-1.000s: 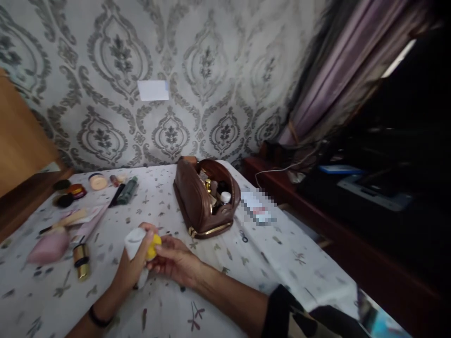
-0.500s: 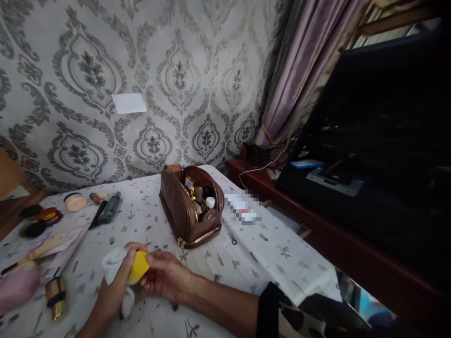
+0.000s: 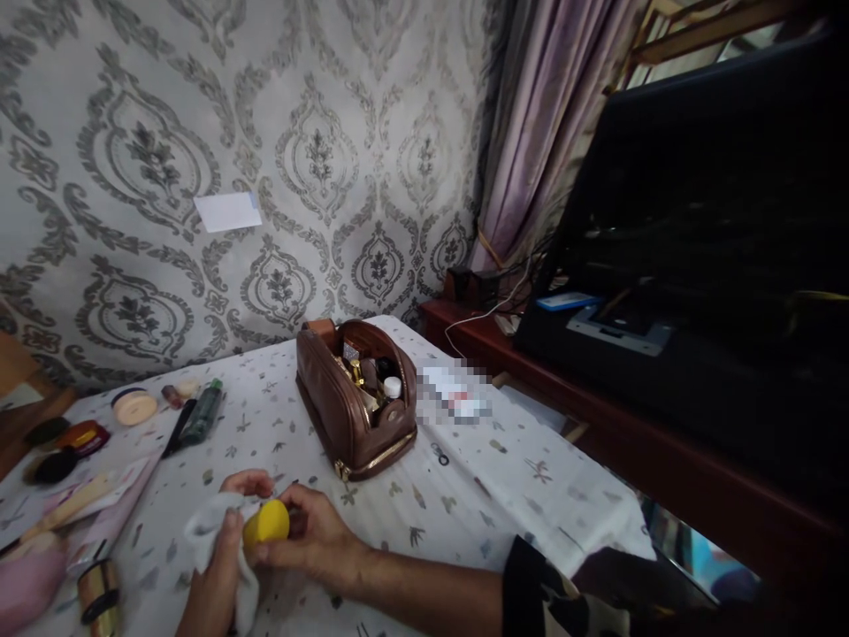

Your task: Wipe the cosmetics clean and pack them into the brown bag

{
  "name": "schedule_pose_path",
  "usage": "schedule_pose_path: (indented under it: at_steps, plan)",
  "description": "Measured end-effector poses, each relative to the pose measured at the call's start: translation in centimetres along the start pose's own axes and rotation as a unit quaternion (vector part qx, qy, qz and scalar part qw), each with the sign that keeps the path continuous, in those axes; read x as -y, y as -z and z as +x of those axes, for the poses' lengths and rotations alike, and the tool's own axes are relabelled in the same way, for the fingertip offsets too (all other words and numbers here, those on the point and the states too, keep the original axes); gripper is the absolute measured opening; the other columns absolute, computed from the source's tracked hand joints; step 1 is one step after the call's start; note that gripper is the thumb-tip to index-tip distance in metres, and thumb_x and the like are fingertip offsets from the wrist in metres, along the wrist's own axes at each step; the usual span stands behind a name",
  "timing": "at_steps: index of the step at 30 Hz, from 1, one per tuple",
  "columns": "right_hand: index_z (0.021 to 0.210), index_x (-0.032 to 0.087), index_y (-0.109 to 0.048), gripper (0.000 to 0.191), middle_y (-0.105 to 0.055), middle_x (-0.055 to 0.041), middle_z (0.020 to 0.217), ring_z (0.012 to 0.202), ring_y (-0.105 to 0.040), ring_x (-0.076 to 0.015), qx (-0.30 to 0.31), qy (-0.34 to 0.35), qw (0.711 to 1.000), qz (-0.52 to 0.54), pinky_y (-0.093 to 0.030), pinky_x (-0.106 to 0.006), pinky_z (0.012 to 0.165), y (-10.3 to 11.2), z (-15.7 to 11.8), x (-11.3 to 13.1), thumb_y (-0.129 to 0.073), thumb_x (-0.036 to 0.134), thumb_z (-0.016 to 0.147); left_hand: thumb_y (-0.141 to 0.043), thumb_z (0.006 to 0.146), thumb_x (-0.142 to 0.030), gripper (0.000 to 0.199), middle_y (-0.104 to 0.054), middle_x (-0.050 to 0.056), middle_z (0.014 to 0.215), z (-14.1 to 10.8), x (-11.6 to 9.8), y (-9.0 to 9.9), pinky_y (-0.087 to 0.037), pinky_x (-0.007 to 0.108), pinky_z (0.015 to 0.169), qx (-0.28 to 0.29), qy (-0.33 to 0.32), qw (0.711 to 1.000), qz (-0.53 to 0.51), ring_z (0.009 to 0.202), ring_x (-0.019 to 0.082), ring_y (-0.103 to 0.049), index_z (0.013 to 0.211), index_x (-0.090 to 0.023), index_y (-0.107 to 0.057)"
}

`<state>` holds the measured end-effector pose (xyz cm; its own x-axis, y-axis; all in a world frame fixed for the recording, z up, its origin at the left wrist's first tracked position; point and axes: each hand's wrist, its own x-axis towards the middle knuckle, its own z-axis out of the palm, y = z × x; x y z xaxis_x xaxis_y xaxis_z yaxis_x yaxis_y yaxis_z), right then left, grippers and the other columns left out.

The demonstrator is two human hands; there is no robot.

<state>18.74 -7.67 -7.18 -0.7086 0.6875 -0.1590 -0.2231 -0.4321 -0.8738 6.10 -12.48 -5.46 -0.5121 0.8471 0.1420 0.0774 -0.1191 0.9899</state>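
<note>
The small yellow piece (image 3: pixel 269 524) is in front of me, above the near part of the tabletop (image 3: pixel 411 579), and my right hand (image 3: pixel 315 535) grips it between thumb and fingers. Its face is round and smooth; the blur is heavy here, so it may be a cap or a little pot, I can't say which. My left hand (image 3: pixel 216 566) is closed on a white cloth (image 3: pixel 204 522), thumb on the near side and fingertips curled beyond it, with the cloth right up beside the yellow piece and its loose end hanging below.

Beyond my hands stands a brown bag (image 3: pixel 325 407), upright and unzipped, packed with small items; I can make out a white cap (image 3: pixel 392 387) and something gold (image 3: pixel 358 373) among them.

To my left lie cosmetics: a gold-and-black bottle (image 3: pixel 98 597) nearest me, a soft pink item (image 3: pixel 30 571) next to it, then a brush with a pale handle (image 3: pixel 72 509) and a pink tube (image 3: pixel 123 513). Farther back are a green bottle (image 3: pixel 204 414) with a slim black stick (image 3: pixel 179 428) just beside it, a round peach-coloured jar (image 3: pixel 134 406) and a reddish jar (image 3: pixel 85 437).

Behind it all rises the patterned wall (image 3: pixel 318 150), bearing a white card (image 3: pixel 229 212), with a mauve curtain (image 3: pixel 531 133) to the right.
</note>
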Motion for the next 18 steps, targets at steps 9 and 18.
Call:
schedule_pose_path:
  at_steps: [9, 18]
  plan:
    - [0.09, 0.008, -0.067, 0.051, -0.071, -0.0045, 0.072, 0.056, -0.065, -0.0103, 0.058, -0.021, 0.972, 0.229, -0.048, -0.02, 0.056, 0.0, 0.2, 1.0, -0.089, 0.041, 0.058, -0.06, 0.066, -0.082, 0.073, -0.073, 0.006, 0.102, -0.2, 0.6, -0.5, -0.057, 0.035, 0.082, 0.006, 0.071, 0.994, -0.088, 0.094, 0.027, -0.068, 0.11, -0.024, -0.059]
    - [0.095, 0.012, -0.063, 0.057, -0.072, -0.0062, 0.085, 0.064, -0.07, -0.0142, 0.047, 0.026, 0.975, 0.214, -0.051, -0.023, 0.062, 0.3, 0.6, 0.7, -0.092, 0.042, 0.055, -0.057, 0.073, -0.077, 0.07, -0.073, 0.005, 0.112, -0.6, 0.3, -0.7, -0.054, 0.038, 0.093, 0.005, 0.064, 0.997, -0.054, 0.102, 0.027, -0.069, 0.122, -0.027, -0.054]
